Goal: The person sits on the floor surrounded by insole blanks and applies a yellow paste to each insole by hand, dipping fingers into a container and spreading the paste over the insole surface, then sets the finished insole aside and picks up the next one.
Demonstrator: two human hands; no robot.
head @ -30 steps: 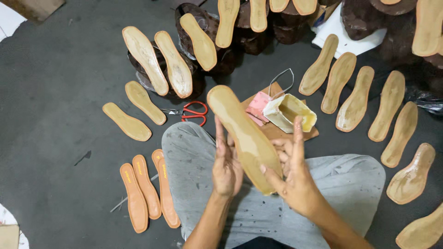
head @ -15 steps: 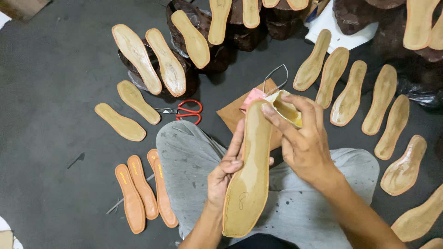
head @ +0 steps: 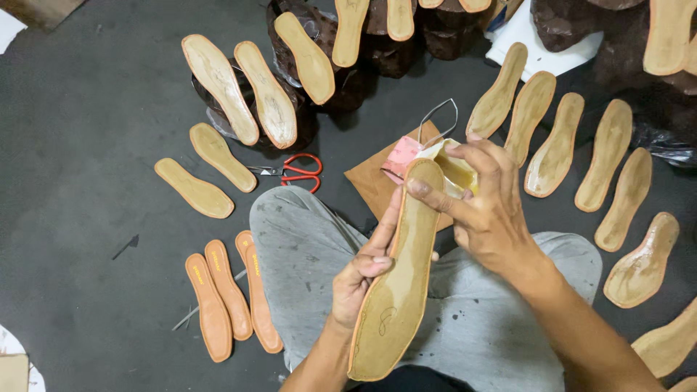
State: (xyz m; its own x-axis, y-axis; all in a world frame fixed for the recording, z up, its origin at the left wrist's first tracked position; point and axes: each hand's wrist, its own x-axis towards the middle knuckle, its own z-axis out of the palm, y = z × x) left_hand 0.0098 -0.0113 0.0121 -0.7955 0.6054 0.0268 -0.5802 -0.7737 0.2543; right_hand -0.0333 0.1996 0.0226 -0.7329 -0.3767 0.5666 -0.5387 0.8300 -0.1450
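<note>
Tan insole [head: 396, 290] (glossy, orange-edged, a looped pen mark near its heel) stands lengthwise over grey-trousered knees, left hand [head: 363, 279] gripping its edge and right hand [head: 483, 207] pinching its toe, above a pink packet [head: 401, 156] on brown card [head: 377, 185], red scissors [head: 298, 173] nearby.

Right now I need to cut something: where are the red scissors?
In the head view, the red scissors lie on the dark floor left of centre, between a tan insole and the brown card.
</note>
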